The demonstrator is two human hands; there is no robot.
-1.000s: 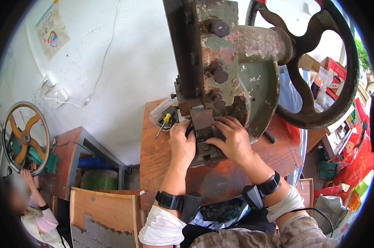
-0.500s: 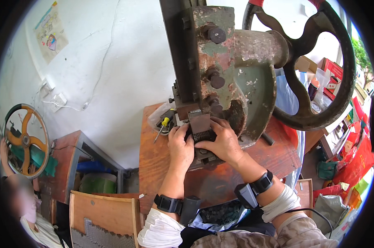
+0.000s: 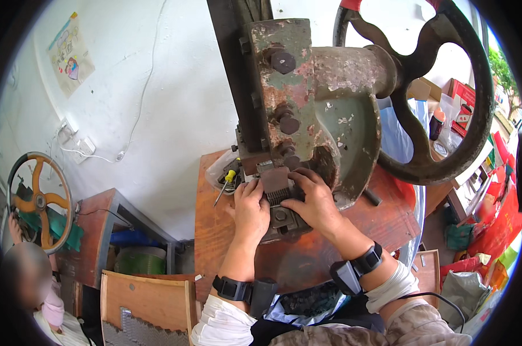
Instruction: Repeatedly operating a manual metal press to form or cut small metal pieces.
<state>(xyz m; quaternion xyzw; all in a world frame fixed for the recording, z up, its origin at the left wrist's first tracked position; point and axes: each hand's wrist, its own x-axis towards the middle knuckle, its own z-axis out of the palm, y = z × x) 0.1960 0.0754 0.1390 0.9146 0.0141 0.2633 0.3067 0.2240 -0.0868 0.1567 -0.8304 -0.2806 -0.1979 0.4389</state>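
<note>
My left hand and my right hand flank a small brown metal plate stack, which shows a dark ridged edge toward me. The left fingers press along its left side. On the right, my index finger and thumb close against its other side. The stack sits at the die under the ram of a hand press with worn green paint. Just below it a bolted die block shows between my wrists. Some fingertips are hidden behind the stack.
A large black handwheel is at the press's right. A yellow-handled screwdriver leans in a plastic tub left of the die. A dark rod lies on the wooden table. Another person is at a second wheel, far left.
The view has shifted a little, so the press stands slightly further left. My right thumb and left fingers have moved slightly, exposing more of the ridged edge and die block.
</note>
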